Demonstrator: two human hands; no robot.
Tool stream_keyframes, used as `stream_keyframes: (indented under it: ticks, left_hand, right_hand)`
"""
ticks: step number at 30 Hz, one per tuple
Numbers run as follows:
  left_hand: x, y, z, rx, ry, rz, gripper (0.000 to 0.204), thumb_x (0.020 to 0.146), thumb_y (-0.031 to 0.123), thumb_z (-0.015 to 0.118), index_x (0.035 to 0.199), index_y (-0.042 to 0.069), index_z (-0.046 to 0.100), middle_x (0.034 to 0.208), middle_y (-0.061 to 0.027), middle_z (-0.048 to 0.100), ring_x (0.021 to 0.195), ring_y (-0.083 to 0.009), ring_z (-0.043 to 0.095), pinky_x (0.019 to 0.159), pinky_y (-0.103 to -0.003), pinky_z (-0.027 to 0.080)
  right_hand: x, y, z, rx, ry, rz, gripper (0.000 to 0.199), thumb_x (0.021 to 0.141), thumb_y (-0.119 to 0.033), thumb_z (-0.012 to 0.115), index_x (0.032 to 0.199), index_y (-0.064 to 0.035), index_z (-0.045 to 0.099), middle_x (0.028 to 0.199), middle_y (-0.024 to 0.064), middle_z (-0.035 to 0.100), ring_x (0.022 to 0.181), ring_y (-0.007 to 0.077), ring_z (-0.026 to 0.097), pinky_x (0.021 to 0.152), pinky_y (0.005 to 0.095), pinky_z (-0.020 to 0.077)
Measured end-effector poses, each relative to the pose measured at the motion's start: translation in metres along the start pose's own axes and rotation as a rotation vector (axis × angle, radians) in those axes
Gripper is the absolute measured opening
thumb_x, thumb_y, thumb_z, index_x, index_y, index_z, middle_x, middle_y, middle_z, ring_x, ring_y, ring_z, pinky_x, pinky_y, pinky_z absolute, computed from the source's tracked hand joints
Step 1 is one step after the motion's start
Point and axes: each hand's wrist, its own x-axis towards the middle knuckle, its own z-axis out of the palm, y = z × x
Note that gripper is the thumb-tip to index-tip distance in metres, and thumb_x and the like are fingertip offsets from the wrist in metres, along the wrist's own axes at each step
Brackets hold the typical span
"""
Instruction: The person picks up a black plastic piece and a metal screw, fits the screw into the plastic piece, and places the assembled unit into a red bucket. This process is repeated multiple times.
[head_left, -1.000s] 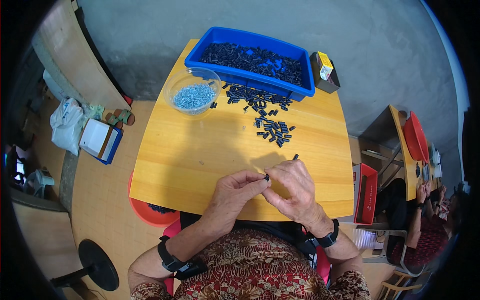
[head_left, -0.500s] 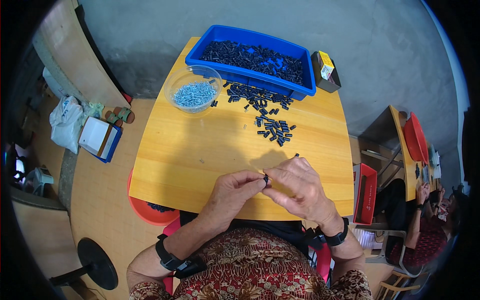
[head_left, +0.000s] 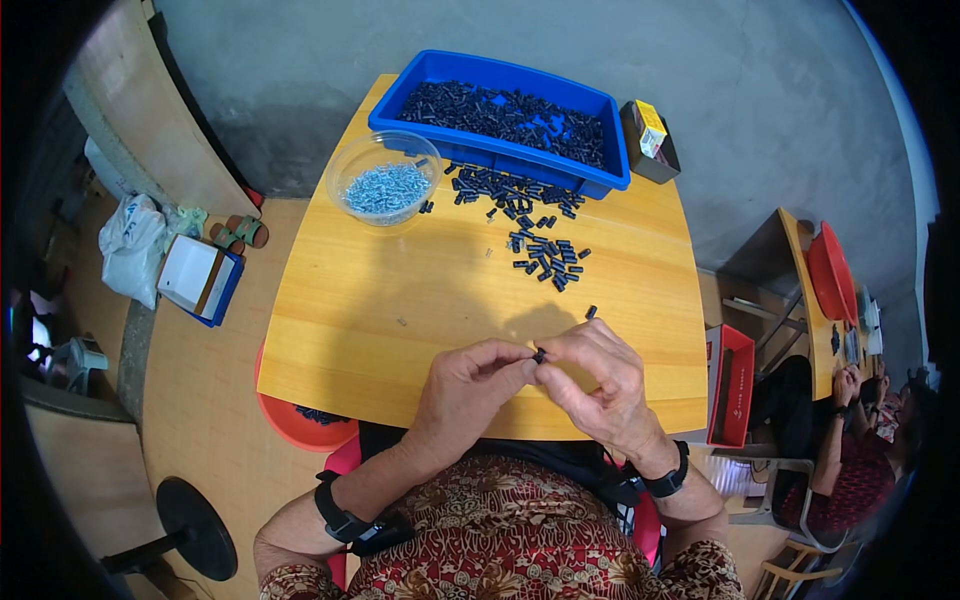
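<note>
Table (head_left: 400, 280): yellow, wood-topped, under blue tray (head_left: 480, 157)
Blue tray: filled with small black parts
Clear bowl (head_left: 355, 165): just beside tray's near left corner, silvery pieces inside
Left hand (head_left: 465, 390), right hand (head_left: 600, 385): thumbs and forefingers pinching one black piece (head_left: 540, 356)
Loose black parts (head_left: 548, 258): scattered before tray
Black piece: between fingertips, well apart from tray

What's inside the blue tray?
Many small black parts spread across the blue tray, with blue patches showing among them toward the right. Anything beneath the top parts is covered, and the near wall hides what lies directly behind it.
</note>
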Motion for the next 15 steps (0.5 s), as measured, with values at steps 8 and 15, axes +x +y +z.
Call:
stream_keyframes:
  ticks: [8, 15]
  left_hand:
    - [0.0011, -0.004, 0.0007, -0.267, -0.054, -0.106, 0.019, 0.093, 0.013, 0.062, 0.104, -0.001, 0.067, 0.095, -0.0047, 0.068, 0.089, -0.0081, 0.06, 0.082, -0.023, 0.046]
    - [0.0031, -0.0026, -0.0022, -0.226, -0.085, -0.174, 0.022, 0.094, 0.017, 0.061, 0.105, 0.0, 0.068, 0.095, -0.0033, 0.068, 0.089, -0.0069, 0.059, 0.082, -0.022, 0.045]
  right_hand:
    - [0.0049, 0.0026, -0.0025, -0.341, -0.036, -0.22, 0.035, 0.067, -0.014, 0.08, 0.095, -0.0023, 0.063, 0.087, 0.0079, 0.06, 0.082, 0.0257, 0.058, 0.072, 0.0366, 0.0437]
    - [0.0044, 0.0042, -0.0031, -0.375, -0.046, -0.242, 0.031, 0.067, -0.014, 0.08, 0.091, -0.0022, 0.063, 0.082, 0.0076, 0.059, 0.08, 0.0257, 0.057, 0.071, 0.0371, 0.0438]
